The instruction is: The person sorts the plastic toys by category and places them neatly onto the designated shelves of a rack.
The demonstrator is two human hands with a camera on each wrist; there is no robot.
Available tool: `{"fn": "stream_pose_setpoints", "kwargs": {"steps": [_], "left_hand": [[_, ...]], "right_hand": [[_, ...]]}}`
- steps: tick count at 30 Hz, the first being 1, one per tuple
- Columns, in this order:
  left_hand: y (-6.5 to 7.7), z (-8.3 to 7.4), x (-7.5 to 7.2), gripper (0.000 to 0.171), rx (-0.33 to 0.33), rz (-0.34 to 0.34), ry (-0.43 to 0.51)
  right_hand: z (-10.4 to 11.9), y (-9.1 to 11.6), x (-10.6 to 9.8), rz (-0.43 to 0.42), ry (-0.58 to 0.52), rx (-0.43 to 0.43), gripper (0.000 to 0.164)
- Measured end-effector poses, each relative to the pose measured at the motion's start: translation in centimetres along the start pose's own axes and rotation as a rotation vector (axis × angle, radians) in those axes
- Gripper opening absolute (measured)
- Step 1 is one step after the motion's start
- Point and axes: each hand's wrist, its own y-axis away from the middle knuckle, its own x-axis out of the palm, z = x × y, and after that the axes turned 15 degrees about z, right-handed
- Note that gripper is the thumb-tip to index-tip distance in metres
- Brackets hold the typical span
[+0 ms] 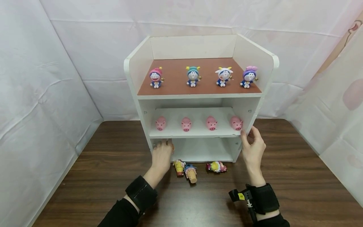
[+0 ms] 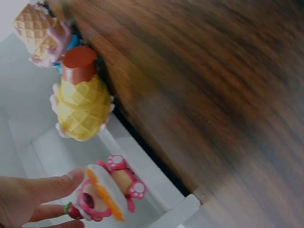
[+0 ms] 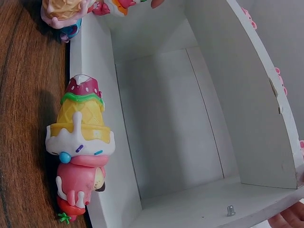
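Note:
My left hand (image 1: pixel 162 154) reaches into the left end of the lowest compartment of a white shelf unit (image 1: pixel 208 97). In the left wrist view, its thumb and fingers pinch a small pink bear figurine (image 2: pixel 107 190) with a white and orange band round it. My right hand (image 1: pixel 253 146) grips the front edge of the unit's right side panel, beside the middle shelf. Before the unit lie a yellow ice-cream-cone figurine (image 1: pixel 179 167), a tan cone figurine with blue (image 1: pixel 191 174) and a yellow and pink cone figurine (image 1: pixel 216 166).
Several blue cat figurines in coloured hats (image 1: pixel 193 76) stand on the brown top shelf (image 1: pixel 175 90). Several pink pig figurines (image 1: pixel 186 124) line the middle shelf (image 1: pixel 198 133). The unit stands on a dark wood table (image 1: pixel 93 176), with white cloth (image 1: pixel 48 78) around it.

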Motion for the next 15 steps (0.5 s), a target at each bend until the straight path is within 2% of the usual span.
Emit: {"fn": "stream_pose_setpoints", "kwargs": {"steps": [5,15], "left_hand": [[0.5,-0.2,-1.2,0.031,-0.007,-0.04,0.031],[2.4,0.4,-3.7,0.029,-0.037,-0.226,0.21]], "right_hand": [[0.0,0.0,0.0,0.0,-0.008,-0.001,0.026],[0.0,0.0,0.0,-0.005,0.003,0.002,0.026]]}}
